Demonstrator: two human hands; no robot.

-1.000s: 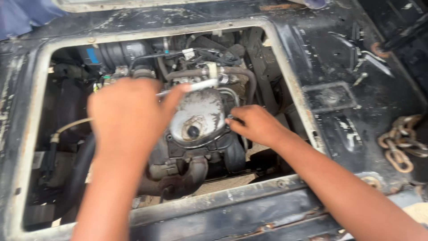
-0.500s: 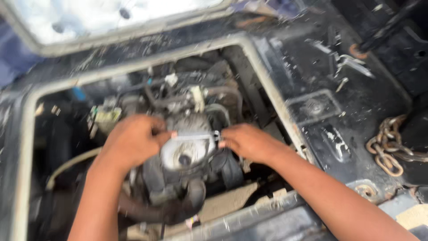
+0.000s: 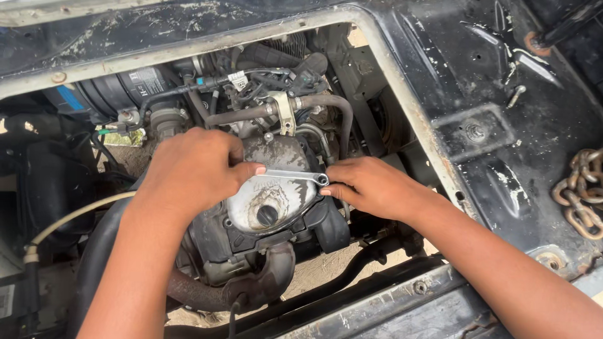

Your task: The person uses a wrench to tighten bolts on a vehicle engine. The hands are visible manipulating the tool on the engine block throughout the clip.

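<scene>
My left hand (image 3: 191,172) grips the handle of a small silver wrench (image 3: 290,176) that lies across the top of a dirty metal engine cover (image 3: 270,201). The wrench's ring end sits at the cover's right edge. My right hand (image 3: 370,187) rests there with its fingertips against the ring end. The engine sits in a rectangular opening in a black vehicle floor panel (image 3: 502,144). A dark round plug (image 3: 267,215) shows in the middle of the cover.
Black rubber hoses (image 3: 326,103) and a cream clamp (image 3: 286,113) run behind the cover. A black air duct (image 3: 119,91) lies at the back left. A rusty chain (image 3: 581,191) rests on the panel at the right. A curved exhaust pipe (image 3: 251,285) passes below the engine.
The view has shifted and steadied, so the engine sits more centred. Both hands stay on the wrench over the cover; the left hand has moved slightly right and down along the handle.
</scene>
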